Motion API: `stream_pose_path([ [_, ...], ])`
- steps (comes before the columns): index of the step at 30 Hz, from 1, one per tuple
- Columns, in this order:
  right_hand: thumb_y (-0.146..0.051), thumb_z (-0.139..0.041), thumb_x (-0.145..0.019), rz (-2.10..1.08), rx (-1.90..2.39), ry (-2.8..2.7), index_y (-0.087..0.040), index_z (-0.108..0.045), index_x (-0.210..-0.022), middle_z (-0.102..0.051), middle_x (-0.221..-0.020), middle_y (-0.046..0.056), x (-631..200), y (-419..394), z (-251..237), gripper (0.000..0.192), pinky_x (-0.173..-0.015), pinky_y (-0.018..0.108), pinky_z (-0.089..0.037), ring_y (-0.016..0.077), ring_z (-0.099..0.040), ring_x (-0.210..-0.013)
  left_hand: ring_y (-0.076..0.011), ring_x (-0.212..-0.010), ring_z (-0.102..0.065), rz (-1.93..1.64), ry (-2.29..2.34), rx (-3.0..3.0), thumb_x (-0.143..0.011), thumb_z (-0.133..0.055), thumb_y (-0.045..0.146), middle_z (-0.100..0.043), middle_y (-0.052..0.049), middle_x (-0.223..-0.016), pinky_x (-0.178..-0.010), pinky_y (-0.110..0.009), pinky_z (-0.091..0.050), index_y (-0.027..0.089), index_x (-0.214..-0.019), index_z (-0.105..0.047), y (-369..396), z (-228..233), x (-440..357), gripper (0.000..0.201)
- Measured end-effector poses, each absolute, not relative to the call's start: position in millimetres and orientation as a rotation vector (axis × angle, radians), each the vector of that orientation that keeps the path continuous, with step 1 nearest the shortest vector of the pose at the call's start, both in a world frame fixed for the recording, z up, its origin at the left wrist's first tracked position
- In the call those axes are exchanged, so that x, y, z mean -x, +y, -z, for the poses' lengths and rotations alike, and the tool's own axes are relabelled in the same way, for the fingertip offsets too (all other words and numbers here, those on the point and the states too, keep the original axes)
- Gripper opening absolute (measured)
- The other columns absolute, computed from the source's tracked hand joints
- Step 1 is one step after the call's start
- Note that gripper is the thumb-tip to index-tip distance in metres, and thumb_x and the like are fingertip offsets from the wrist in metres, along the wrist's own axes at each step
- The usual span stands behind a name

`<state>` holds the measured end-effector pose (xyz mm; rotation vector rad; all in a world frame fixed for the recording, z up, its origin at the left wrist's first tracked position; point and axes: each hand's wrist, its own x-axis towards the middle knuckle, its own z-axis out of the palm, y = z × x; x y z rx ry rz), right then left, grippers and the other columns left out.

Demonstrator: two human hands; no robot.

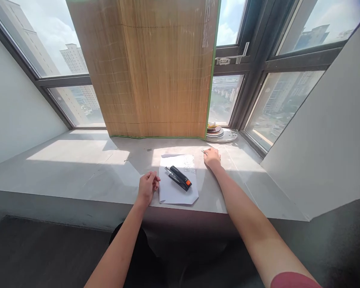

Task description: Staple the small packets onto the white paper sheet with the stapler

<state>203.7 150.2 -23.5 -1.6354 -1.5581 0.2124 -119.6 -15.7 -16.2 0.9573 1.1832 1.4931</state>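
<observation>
A black stapler (180, 178) with an orange patch at one end lies slantwise on a stack of white paper (177, 197). Its silvery metal part (169, 171) sticks out at the upper left end. Just left of the paper rests my left hand (149, 187), fingers curled in and closed; whether anything is inside them is hidden. My right hand (212, 157) is beyond the paper's upper right corner, closed in a pinch on a small silvery piece (203, 151), too small to name. Small dark strips (149, 150) lie on the sill, upper left of the paper.
The pale windowsill (63, 176) carries everything and ends at a front edge near my forearms. A bamboo blind (165, 72) hangs down to it. Stacked plates (217, 133) stand at the back right by the window frame (253, 80). White walls close both sides.
</observation>
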Motion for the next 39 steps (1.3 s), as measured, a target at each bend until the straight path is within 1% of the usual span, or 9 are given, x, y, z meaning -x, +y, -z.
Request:
stream_pose_path([
  [3,-0.034,-0.058,-0.083,-0.283,1.472,-1.439,-0.021,-0.064,-0.087,-0.065,-0.105,0.014,-201.6,145.3,10.7,0.015,-0.094,0.047,-0.049,0.0299,-0.058,-0.103,-0.0101,-0.043,-0.040,-1.558,1.346,-1.037,-0.093,-0.062,0.037,-0.059,-0.002,-0.064,-0.042,-0.024,-0.030,0.020,-0.064,-0.058,9.5,6.8,121.4,0.034],
  [5,-0.041,-0.052,-0.088,-0.575,1.172,-1.311,-0.024,-0.054,-0.080,-0.060,-0.088,0.008,-195.3,136.7,-1.5,0.019,-0.084,0.041,-0.051,0.0239,-0.056,-0.086,-0.0142,-0.051,-0.047,-1.650,1.501,-1.210,-0.097,-0.056,0.034,-0.060,-0.003,-0.066,-0.049,-0.025,-0.039,0.022,-0.068,-0.058,40.6,-2.5,127.6,0.032],
  [8,-0.043,-0.055,-0.090,-1.083,0.666,-1.190,-0.026,-0.043,-0.075,-0.048,-0.075,0.002,-178.0,117.9,-15.8,0.026,-0.072,0.036,-0.049,0.0198,-0.049,-0.071,-0.0236,-0.089,-0.064,-1.663,1.722,-1.508,-0.094,-0.058,0.023,-0.069,-0.006,-0.088,-0.087,-0.032,-0.053,0.024,-0.081,-0.064,96.0,-10.4,142.0,0.014],
  [10,-0.040,-0.059,-0.090,-1.280,0.482,-1.193,-0.025,-0.044,-0.073,-0.045,-0.074,0.001,-165.8,106.1,-20.0,0.028,-0.069,0.035,-0.047,0.0186,-0.047,-0.069,-0.0295,-0.118,-0.061,-1.612,1.743,-1.615,-0.085,-0.063,0.014,-0.071,-0.011,-0.109,-0.113,-0.041,-0.044,0.023,-0.089,-0.067,128.5,-5.9,151.8,0.011],
  [13,-0.037,-0.062,-0.090,-1.432,0.334,-1.204,-0.024,-0.047,-0.071,-0.045,-0.073,0.001,-153.3,95.7,-20.2,0.027,-0.066,0.033,-0.044,0.0178,-0.046,-0.066,-0.0358,-0.141,-0.049,-1.572,1.764,-1.671,-0.078,-0.066,0.009,-0.065,-0.018,-0.134,-0.126,-0.050,-0.028,0.021,-0.097,-0.068,159.6,12.1,162.4,0.023],
  [18,-0.037,-0.067,-0.089,-1.545,0.277,-1.215,-0.024,-0.049,-0.070,-0.047,-0.072,0.001,-146.7,90.0,-18.2,0.029,-0.064,0.033,-0.043,0.0181,-0.045,-0.065,-0.0400,-0.132,-0.054,-1.221,2.002,-1.859,-0.083,-0.058,0.005,-0.068,-0.018,-0.130,-0.121,-0.061,-0.028,0.021,-0.086,-0.064,171.7,33.9,169.7,0.017],
  [25,-0.039,-0.071,-0.087,-1.598,0.302,-1.201,-0.025,-0.047,-0.071,-0.046,-0.071,0.001,-144.8,84.9,-20.1,0.032,-0.062,0.033,-0.043,0.0182,-0.043,-0.064,-0.0318,-0.111,-0.062,-1.049,2.143,-2.019,-0.087,-0.057,0.009,-0.067,-0.014,-0.112,-0.106,-0.047,-0.046,0.021,-0.103,-0.066,172.7,33.9,173.3,0.022],
  [31,-0.036,-0.069,-0.089,-1.595,0.288,-1.190,-0.024,-0.045,-0.071,-0.046,-0.071,0.000,-145.9,84.9,-20.5,0.032,-0.063,0.032,-0.042,0.0166,-0.043,-0.063,-0.0297,-0.099,-0.065,-1.039,2.231,-1.805,-0.093,-0.056,0.019,-0.059,-0.019,-0.116,-0.100,-0.045,-0.053,0.015,-0.093,-0.067,177.5,37.0,177.3,0.012],
  [39,-0.035,-0.069,-0.087,-1.580,0.286,-1.168,-0.025,-0.042,-0.071,-0.043,-0.070,0.000,-147.1,85.7,-20.3,0.033,-0.063,0.032,-0.044,0.0168,-0.042,-0.062,-0.0357,-0.117,-0.059,-1.097,2.382,-1.774,-0.081,-0.076,0.009,-0.048,-0.023,-0.133,-0.104,-0.049,-0.051,0.011,-0.107,-0.070,168.6,22.2,172.3,0.026],
])
